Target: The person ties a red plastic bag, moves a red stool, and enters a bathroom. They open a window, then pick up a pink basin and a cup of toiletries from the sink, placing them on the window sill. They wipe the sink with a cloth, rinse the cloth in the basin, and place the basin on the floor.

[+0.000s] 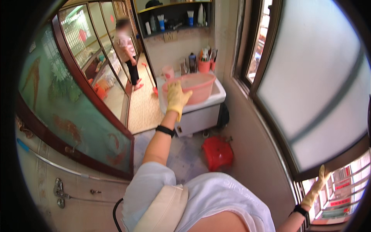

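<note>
My left hand, in a yellow rubber glove, reaches to the near left rim of a pink plastic basin on the white washbasin. Its thumb stands apart; its fingertips are unclear, so a grip on the rim cannot be made out. The basin seems to hold water. My right hand, gloved alike, is at the lower edge of a frosted window sash in a dark frame, one finger pointing up against the frame. Whether it grips the frame cannot be told.
Behind the basin stand a pink mug, a dark bottle and a toothbrush cup. A red plastic stool is on the floor. Left is a framed glass door. Another person stands beyond the doorway, near a red-ended long handle.
</note>
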{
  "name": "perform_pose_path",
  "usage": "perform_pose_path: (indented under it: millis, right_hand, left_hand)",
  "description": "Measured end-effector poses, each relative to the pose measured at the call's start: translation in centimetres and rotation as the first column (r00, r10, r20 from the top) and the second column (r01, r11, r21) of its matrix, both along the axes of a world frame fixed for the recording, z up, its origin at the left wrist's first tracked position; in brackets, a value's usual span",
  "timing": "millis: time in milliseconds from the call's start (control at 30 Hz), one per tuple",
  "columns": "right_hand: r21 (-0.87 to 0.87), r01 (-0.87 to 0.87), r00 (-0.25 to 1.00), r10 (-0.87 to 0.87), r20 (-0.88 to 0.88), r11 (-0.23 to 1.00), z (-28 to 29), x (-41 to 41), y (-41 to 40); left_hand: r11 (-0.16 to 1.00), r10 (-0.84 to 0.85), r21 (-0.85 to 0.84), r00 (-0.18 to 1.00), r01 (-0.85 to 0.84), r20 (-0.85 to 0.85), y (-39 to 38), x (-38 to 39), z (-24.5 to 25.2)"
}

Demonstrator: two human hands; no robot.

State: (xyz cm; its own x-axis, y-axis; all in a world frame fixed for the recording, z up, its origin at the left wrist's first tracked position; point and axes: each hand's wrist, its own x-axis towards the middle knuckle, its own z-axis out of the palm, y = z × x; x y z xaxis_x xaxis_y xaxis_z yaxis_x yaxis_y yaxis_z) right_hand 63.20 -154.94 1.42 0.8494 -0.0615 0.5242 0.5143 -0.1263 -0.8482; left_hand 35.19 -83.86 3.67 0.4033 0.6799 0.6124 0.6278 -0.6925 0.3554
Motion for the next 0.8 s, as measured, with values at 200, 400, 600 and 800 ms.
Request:
perform_pose_path:
  millis: [200,400,600,800]
  right_hand:
    - [-0.037,0.026,0.992,-0.030,-0.122,0.999,3.5,-3.3,1.6]
    - [-0.069,0.004,0.997,-0.009,-0.082,0.998,1.5,-0.2,-0.3]
    - [-0.039,0.022,0.994,-0.026,-0.107,0.999,1.4,0.1,-0.5]
    - [0.069,0.330,0.943,-0.332,0.015,0.942,3.6,-7.7,3.7]
  left_hand:
    - [0.988,-0.142,0.076,0.986,0.135,0.088,-3.7,-3.2,6.6]
    - [0.989,-0.122,-0.070,0.981,0.133,0.153,-6.5,-9.7,6.4]
    - [0.607,0.098,-0.706,0.848,0.364,0.521,-3.5,-12.7,2.5]
    - [0.288,0.324,-0.747,0.673,0.600,0.665,2.9,-12.0,-1.5]
